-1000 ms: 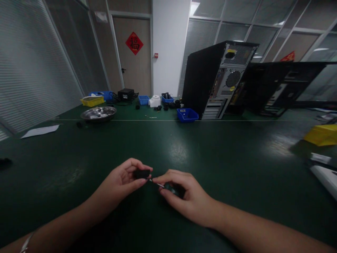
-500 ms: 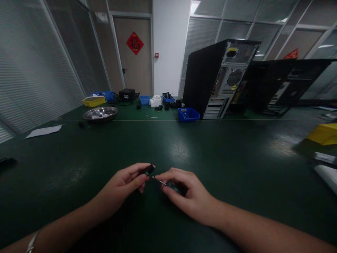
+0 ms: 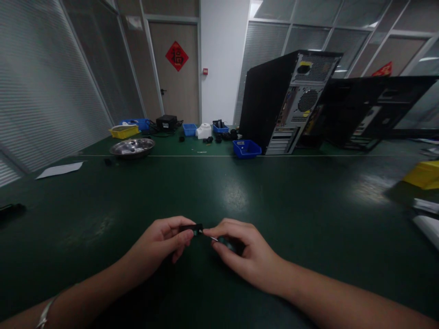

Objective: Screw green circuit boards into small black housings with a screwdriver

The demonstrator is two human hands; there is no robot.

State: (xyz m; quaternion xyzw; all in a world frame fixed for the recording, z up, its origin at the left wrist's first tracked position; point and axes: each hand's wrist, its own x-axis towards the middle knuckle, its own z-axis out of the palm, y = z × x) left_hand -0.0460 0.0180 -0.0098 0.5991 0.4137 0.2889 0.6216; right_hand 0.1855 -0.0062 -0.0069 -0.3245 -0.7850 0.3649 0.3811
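Note:
Low over the green table point(image 3: 219, 192), my left hand point(image 3: 168, 240) pinches a small black part point(image 3: 192, 227) with a bit of green on it between thumb and fingers. My right hand point(image 3: 245, 249) is wrapped round a screwdriver point(image 3: 226, 244) with a dark handle, mostly covered by my fingers. Its thin metal shaft points left, and the tip is at the right end of the black part. Whether the tip touches or sits inside it I cannot tell.
At the back stand a large black computer tower point(image 3: 270, 100), a blue bin point(image 3: 247, 149), a white device point(image 3: 203, 131) and a steel bowl point(image 3: 132, 147). Paper point(image 3: 60, 169) lies left; a yellow bin point(image 3: 423, 174) stands right. A dark object point(image 3: 12, 210) lies at the left edge.
My left hand has turned the black part from a slant to nearly level, bringing its end to the screwdriver tip. My right hand has hardly moved.

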